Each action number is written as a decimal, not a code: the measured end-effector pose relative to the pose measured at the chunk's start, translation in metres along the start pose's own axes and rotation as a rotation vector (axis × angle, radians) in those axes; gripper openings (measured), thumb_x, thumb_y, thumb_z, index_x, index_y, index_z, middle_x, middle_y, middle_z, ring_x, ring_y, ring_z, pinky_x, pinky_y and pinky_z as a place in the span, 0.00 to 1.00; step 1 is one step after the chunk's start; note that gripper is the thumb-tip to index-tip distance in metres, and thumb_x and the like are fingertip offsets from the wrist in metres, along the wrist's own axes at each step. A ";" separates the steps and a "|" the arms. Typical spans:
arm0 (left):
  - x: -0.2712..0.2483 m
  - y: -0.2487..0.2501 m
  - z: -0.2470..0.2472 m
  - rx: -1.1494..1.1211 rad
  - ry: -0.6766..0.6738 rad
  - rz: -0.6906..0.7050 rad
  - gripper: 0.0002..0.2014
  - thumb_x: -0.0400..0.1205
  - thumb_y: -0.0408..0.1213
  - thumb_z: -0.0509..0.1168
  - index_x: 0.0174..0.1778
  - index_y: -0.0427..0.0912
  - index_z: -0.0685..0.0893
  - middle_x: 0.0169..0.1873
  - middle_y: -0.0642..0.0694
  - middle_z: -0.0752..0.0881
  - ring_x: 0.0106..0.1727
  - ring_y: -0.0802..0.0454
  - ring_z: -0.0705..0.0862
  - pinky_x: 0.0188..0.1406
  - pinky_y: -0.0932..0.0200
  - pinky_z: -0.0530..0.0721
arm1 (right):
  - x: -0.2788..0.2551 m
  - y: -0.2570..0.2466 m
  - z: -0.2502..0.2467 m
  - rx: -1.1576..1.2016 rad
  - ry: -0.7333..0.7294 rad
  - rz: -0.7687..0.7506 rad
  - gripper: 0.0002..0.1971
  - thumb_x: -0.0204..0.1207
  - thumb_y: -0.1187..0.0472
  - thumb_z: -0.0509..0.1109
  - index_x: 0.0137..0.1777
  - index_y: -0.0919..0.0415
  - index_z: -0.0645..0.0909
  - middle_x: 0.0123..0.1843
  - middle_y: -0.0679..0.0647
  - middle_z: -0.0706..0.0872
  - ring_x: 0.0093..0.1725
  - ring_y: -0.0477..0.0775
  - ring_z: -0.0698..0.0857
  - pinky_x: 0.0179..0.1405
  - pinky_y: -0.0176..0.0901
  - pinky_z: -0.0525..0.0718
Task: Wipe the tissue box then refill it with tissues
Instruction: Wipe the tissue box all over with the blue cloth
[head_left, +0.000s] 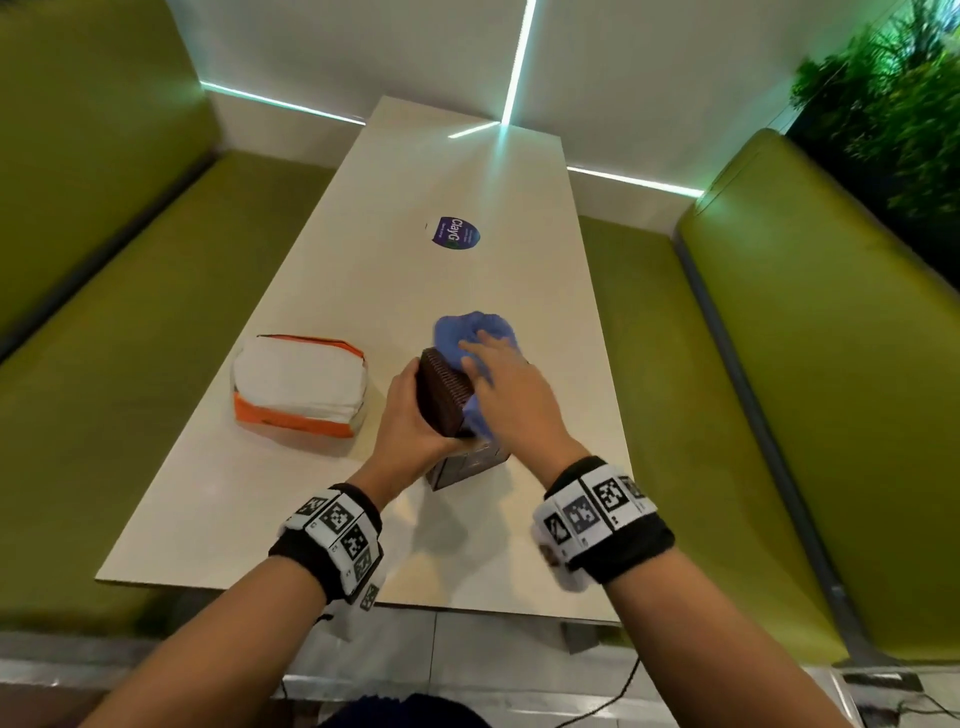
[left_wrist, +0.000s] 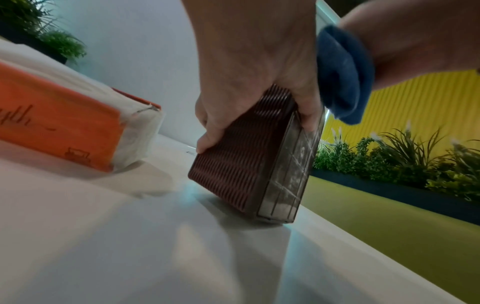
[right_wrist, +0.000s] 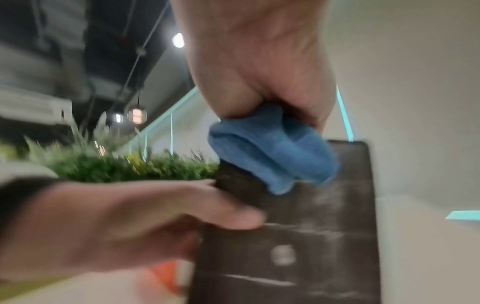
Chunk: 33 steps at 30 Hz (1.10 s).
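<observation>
Two hands are on the job in the head view: the left hand (head_left: 415, 415) is wrapped around the dark brown tissue box (head_left: 442, 397), which stands on end, tilted, near the right edge of the tabletop (head_left: 322, 270), toward the near end. The right hand (head_left: 511, 387) presses a bunched blue cloth (head_left: 470, 332) against the box's right side, and the fingers look fairly straight from up here. A white and orange pack of tissues (head_left: 298, 384) lies well to the left of the box, toward the left edge.

Left wrist view: thumb on the ribbed face, fingers down the smoky see-through side of the box (left_wrist: 246, 162), whose bottom edge rests on the tabletop (left_wrist: 103, 236). The cloth (left_wrist: 342, 74) sits just beside that hand (left_wrist: 254, 61).

Right wrist view is pretty blurry, but the right hand (right_wrist: 259, 67) clearly pinches the cloth (right_wrist: 272, 152) against the box's dark face (right_wrist: 298, 236), with the left hand (right_wrist: 116, 222) gripping its edge.
</observation>
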<state>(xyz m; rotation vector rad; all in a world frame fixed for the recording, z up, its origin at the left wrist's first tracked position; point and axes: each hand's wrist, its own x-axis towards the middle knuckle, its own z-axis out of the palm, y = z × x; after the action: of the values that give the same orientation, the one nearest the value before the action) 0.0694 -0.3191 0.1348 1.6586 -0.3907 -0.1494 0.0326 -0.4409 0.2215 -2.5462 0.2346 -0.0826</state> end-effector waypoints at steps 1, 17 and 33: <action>0.002 -0.002 0.000 0.024 0.004 -0.020 0.50 0.52 0.50 0.87 0.70 0.57 0.72 0.65 0.47 0.80 0.67 0.50 0.81 0.64 0.43 0.84 | 0.005 0.007 -0.008 0.019 0.032 0.059 0.20 0.87 0.56 0.55 0.77 0.53 0.72 0.84 0.52 0.65 0.83 0.56 0.64 0.78 0.50 0.66; -0.005 -0.022 0.003 0.036 0.045 -0.020 0.54 0.53 0.50 0.86 0.75 0.52 0.67 0.69 0.46 0.76 0.71 0.50 0.78 0.68 0.44 0.81 | 0.003 0.005 0.010 -0.048 0.076 0.088 0.19 0.88 0.55 0.53 0.77 0.50 0.71 0.85 0.52 0.63 0.85 0.54 0.59 0.83 0.52 0.51; -0.011 0.033 -0.030 -0.271 -0.118 -0.125 0.50 0.55 0.41 0.85 0.74 0.59 0.71 0.67 0.57 0.79 0.66 0.55 0.81 0.62 0.50 0.86 | 0.004 -0.026 -0.043 -0.010 0.092 0.025 0.14 0.87 0.58 0.54 0.48 0.61 0.79 0.46 0.57 0.83 0.50 0.60 0.80 0.46 0.49 0.73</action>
<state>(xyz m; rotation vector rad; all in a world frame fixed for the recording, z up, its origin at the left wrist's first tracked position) 0.0634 -0.2902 0.1695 1.4099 -0.3391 -0.3785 0.0358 -0.4435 0.2718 -2.5513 0.3029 -0.1899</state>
